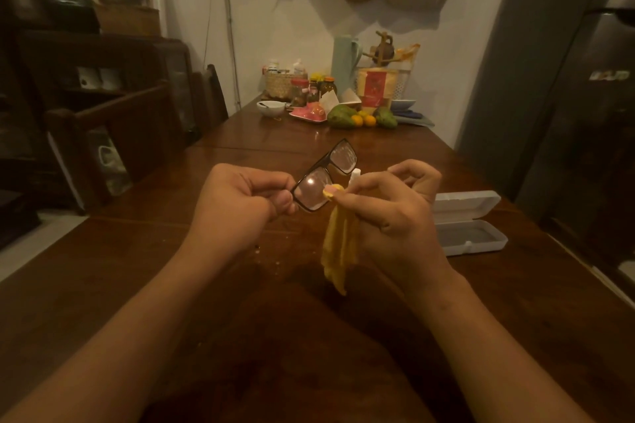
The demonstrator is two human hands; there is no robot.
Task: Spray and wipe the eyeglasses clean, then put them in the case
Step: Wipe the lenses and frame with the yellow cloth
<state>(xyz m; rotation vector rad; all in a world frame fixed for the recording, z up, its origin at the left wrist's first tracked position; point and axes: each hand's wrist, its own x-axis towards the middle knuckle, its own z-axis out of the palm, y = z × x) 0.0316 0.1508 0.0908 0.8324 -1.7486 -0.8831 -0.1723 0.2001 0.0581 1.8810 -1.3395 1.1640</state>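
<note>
Step in hand, apparently wiping; left hand (240, 194) grips the eyeglasses (314, 191) above the bench (154, 285); right hand (388, 213) pinches yellow cloth (340, 247) — and spray nozzle (355, 177) — against the near lens; next, wipe both lenses, then reach the open case (470, 228), right.

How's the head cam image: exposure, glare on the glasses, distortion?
Head view: dim, warm light, the cabinet at left nearly black; a bright glare spot on the near lens of the glasses held by the left hand; wide-angle bend tilts the fridge at right; fruit at the far end of the table looks soft.
</note>
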